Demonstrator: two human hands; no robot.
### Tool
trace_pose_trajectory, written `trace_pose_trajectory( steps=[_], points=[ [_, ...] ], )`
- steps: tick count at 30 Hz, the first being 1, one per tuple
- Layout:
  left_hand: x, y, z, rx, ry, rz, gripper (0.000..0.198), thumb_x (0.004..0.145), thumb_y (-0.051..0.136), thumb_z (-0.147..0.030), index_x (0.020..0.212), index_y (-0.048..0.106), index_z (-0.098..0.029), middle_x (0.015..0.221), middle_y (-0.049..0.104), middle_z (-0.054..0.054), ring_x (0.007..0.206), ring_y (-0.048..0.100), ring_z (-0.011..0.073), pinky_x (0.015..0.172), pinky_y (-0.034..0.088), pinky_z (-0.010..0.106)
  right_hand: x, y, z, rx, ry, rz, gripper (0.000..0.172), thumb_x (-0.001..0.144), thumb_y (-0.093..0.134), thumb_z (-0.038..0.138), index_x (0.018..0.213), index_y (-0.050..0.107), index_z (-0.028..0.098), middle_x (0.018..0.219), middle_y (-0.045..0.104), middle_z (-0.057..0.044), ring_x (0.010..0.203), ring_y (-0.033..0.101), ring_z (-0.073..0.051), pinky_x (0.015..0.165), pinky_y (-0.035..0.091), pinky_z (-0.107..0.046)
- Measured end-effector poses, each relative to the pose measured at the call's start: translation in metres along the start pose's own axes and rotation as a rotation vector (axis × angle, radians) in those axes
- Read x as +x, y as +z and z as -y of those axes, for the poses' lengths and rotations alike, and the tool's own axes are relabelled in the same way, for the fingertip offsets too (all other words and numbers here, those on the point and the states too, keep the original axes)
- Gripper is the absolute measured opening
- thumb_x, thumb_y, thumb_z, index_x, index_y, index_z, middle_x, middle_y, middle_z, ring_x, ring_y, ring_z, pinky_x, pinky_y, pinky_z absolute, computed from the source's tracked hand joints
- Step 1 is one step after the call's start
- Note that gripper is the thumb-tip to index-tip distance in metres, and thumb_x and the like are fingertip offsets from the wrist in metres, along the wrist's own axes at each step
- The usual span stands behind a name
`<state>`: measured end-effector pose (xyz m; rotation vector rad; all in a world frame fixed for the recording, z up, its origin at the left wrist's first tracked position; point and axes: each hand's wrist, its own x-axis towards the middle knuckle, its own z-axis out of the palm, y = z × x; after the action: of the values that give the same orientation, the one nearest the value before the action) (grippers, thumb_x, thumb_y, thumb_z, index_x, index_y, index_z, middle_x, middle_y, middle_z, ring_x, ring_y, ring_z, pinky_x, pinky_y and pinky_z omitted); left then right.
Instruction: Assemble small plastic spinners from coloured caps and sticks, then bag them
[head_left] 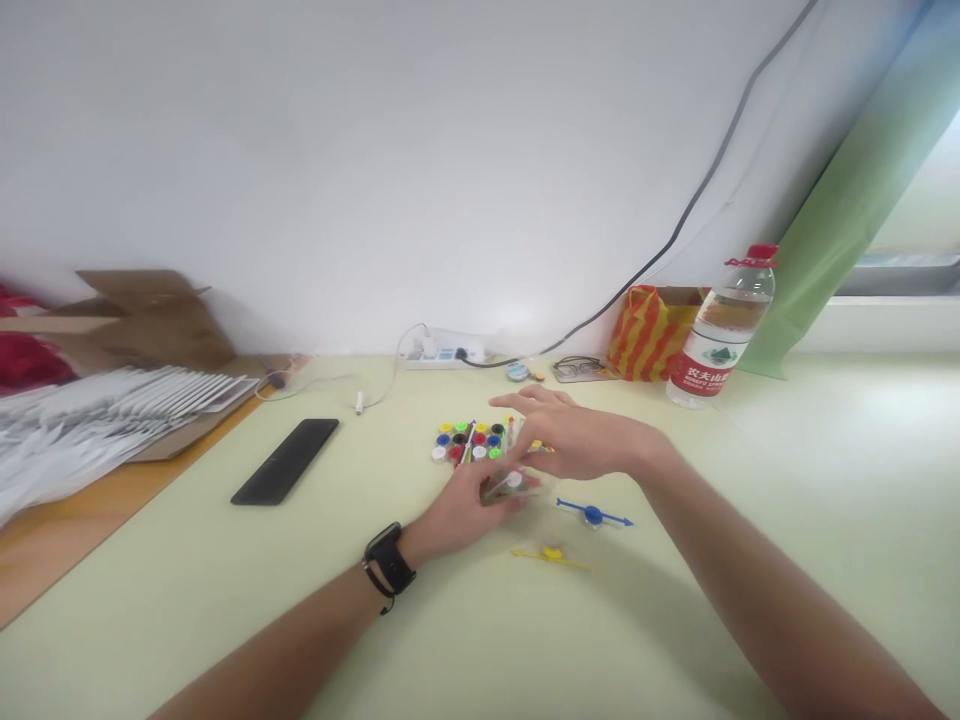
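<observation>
My left hand (480,500) is closed around a small clear plastic piece, perhaps a bag or case, with a round white part (514,480) showing in it. Just above, my right hand (570,435) reaches over with thumb and index finger drawn together near the clear piece; what they pinch is hidden. Its other fingers stretch out to the left. Behind both hands sits a cluster of round coloured spinner bases (457,440), with thin arrow pointers (470,438) lying over them. A blue arrow spinner (593,516) and a yellow arrow spinner (552,554) lie in front.
On the left are a black phone-like slab (286,462), a pile of white packets (112,410) and a cardboard box (154,320). A power strip (442,350), glasses (577,367), a striped bag (649,335) and a water bottle (720,335) stand along the wall.
</observation>
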<state>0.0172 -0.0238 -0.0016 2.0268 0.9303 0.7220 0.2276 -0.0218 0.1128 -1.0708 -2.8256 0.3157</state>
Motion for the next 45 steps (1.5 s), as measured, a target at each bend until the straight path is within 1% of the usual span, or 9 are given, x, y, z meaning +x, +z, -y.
trace_pose_trajectory(
  steps=[3,7,12,17,21,24,31,36,45],
  points=[
    [0.0,-0.001,-0.004,-0.067,0.035,0.003,0.036,0.087,0.073,-0.04,0.117,0.076,-0.021,0.098,0.075,0.005,0.081,0.064,0.0213,0.072,0.05,0.031,-0.003,-0.003,-0.004,0.093,-0.013,0.003,0.03,0.092,0.062,0.017,0.109,0.079,0.035,0.161,0.039,-0.002,0.15,0.027,-0.035,0.113,0.035,-0.056],
    [-0.001,-0.003,-0.014,-0.167,0.09,-0.024,0.026,0.093,0.068,-0.036,0.112,0.076,-0.022,0.113,0.076,0.006,0.105,0.068,0.0255,0.096,0.051,0.037,-0.016,-0.029,-0.008,0.292,-0.069,-0.119,0.025,0.098,0.057,0.029,0.117,0.074,0.03,0.155,0.045,-0.007,0.132,0.051,-0.026,0.097,0.05,-0.037],
    [-0.001,-0.002,-0.014,-0.276,0.043,-0.014,0.029,0.09,0.072,-0.038,0.114,0.072,-0.02,0.12,0.074,0.008,0.116,0.066,0.0267,0.105,0.049,0.039,-0.049,-0.057,-0.025,0.37,0.109,-0.283,0.026,0.098,0.054,0.045,0.1,0.066,0.022,0.094,0.067,-0.004,0.081,0.06,-0.018,0.07,0.047,-0.029],
    [0.0,0.0,-0.007,-0.184,0.006,0.01,0.03,0.093,0.068,-0.042,0.112,0.073,-0.021,0.113,0.075,0.008,0.106,0.068,0.0259,0.093,0.053,0.037,-0.062,-0.004,-0.037,0.236,0.286,0.125,0.016,0.087,0.065,0.037,0.092,0.068,0.021,0.093,0.069,-0.006,0.084,0.061,-0.021,0.068,0.043,-0.029],
    [0.001,0.001,0.001,-0.177,-0.012,-0.025,0.037,0.085,0.077,-0.044,0.111,0.072,-0.018,0.107,0.075,0.009,0.099,0.069,0.0261,0.086,0.055,0.036,-0.064,0.047,-0.029,0.255,0.382,0.194,0.006,0.083,0.059,0.02,0.078,0.062,0.02,0.084,0.068,-0.004,0.072,0.058,-0.018,0.059,0.038,-0.028],
    [0.002,0.002,0.003,-0.291,-0.012,-0.015,0.038,0.086,0.076,-0.042,0.114,0.07,-0.016,0.114,0.075,0.011,0.107,0.069,0.0274,0.095,0.054,0.039,-0.071,0.054,-0.025,0.298,0.383,0.083,0.012,0.084,0.055,0.016,0.075,0.06,0.02,0.081,0.068,-0.004,0.072,0.059,-0.018,0.06,0.04,-0.028],
    [0.002,0.003,-0.004,-0.319,-0.023,0.04,0.031,0.088,0.074,-0.04,0.109,0.072,-0.017,0.114,0.077,0.012,0.108,0.071,0.0272,0.097,0.054,0.04,-0.083,0.008,-0.033,0.406,0.32,-0.327,0.017,0.096,0.055,0.036,0.09,0.062,0.021,0.084,0.069,-0.004,0.074,0.061,-0.019,0.069,0.051,-0.033],
    [0.001,0.002,-0.004,-0.304,-0.013,0.047,0.033,0.087,0.075,-0.041,0.109,0.074,-0.017,0.113,0.077,0.011,0.105,0.071,0.0267,0.094,0.054,0.037,-0.059,-0.03,-0.011,0.445,0.161,-0.616,0.02,0.094,0.063,0.039,0.09,0.067,0.02,0.081,0.068,-0.004,0.074,0.061,-0.017,0.073,0.052,-0.032],
    [-0.001,0.001,-0.008,-0.234,0.008,-0.022,0.034,0.086,0.074,-0.046,0.105,0.077,-0.017,0.101,0.077,0.009,0.089,0.068,0.024,0.079,0.053,0.034,-0.008,-0.032,0.007,0.039,0.061,-0.342,0.015,0.093,0.059,0.016,0.089,0.072,0.019,0.104,0.069,-0.006,0.088,0.062,-0.018,0.072,0.044,-0.03]
  ],
)
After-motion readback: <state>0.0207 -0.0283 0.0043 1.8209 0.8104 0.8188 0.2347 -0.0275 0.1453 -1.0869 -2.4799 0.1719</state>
